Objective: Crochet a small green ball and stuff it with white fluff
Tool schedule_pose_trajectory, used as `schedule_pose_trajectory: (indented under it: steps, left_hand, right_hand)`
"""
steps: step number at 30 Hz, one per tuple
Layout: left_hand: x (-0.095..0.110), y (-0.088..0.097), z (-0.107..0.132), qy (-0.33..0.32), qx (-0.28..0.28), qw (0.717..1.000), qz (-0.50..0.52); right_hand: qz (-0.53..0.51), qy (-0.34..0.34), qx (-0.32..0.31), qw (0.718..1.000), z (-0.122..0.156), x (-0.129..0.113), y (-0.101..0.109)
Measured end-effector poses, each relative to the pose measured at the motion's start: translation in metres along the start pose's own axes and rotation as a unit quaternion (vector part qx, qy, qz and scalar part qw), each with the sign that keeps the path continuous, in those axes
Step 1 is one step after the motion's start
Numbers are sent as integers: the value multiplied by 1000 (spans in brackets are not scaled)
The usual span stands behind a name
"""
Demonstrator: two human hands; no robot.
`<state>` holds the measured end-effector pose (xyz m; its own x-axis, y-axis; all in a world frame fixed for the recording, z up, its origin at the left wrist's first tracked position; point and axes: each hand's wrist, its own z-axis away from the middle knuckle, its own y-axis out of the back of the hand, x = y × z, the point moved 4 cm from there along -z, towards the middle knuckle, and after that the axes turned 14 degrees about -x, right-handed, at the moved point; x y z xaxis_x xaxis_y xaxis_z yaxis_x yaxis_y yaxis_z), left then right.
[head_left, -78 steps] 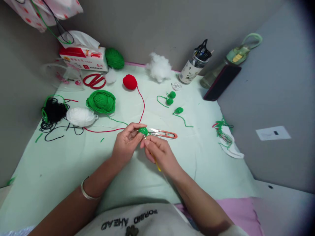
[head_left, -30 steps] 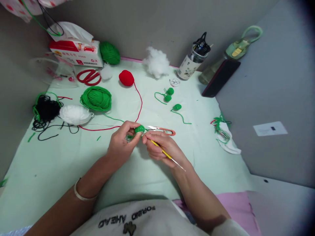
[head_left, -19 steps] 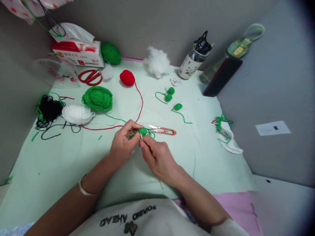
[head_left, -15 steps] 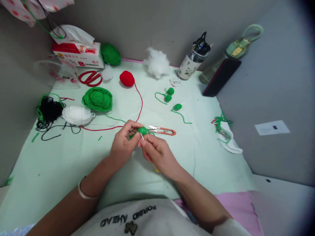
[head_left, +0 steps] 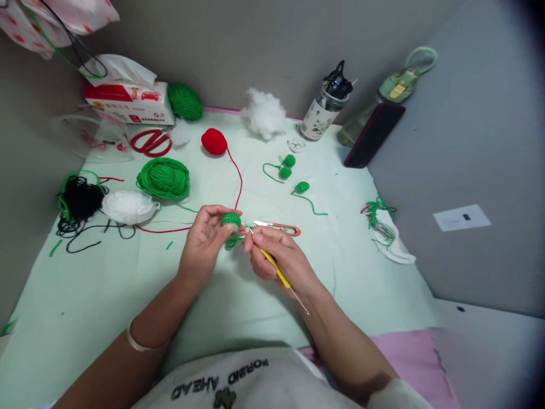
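Between the thumb and fingers of my left hand [head_left: 205,236] is a small green crocheted piece [head_left: 231,220], with more green crochet hanging just below it. My right hand [head_left: 279,254] grips a crochet hook [head_left: 276,268] by its yellow handle. The hook's metal tip points up and left, a little apart from the green piece. Behind my right hand lies a pair of thread snips [head_left: 285,228] with orange handles, partly covered by the fingers. Small green crocheted balls [head_left: 289,161] with yarn tails rest farther back, and a green crocheted bud [head_left: 302,187] lies nearer.
On the left are a green yarn skein [head_left: 164,178], white yarn [head_left: 129,207], black yarn [head_left: 83,199] and red scissors [head_left: 151,142]. Red yarn [head_left: 213,141], white stuffing [head_left: 264,113], a pen jar [head_left: 321,113] and a leaning phone [head_left: 374,135] stand along the back. Yarn scraps [head_left: 381,224] lie right.
My right hand has drawn the hook away from the green piece and turned, so the yellow handle now shows. The left hand has tilted the piece. The whole view has shifted slightly.
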<state>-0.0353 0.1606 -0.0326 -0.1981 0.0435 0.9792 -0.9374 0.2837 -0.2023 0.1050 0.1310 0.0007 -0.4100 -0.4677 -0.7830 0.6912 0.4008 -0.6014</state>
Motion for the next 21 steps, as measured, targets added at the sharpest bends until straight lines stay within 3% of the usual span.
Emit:
schedule_pose_trajectory:
  steps: [16, 18, 21]
  left_hand:
    - [1, -9, 2, -29, -8, 999, -15]
    - [0, -10, 2, -30, 0, 999, -22]
    - [1, -12, 2, -32, 8, 999, -30]
  right_hand:
    - [-76, -82, -7, 994, -6, 7, 8]
    - [-22, -62, 14, 998, -6, 8, 6]
    - [170, -7, 77, 982, 0, 8, 1]
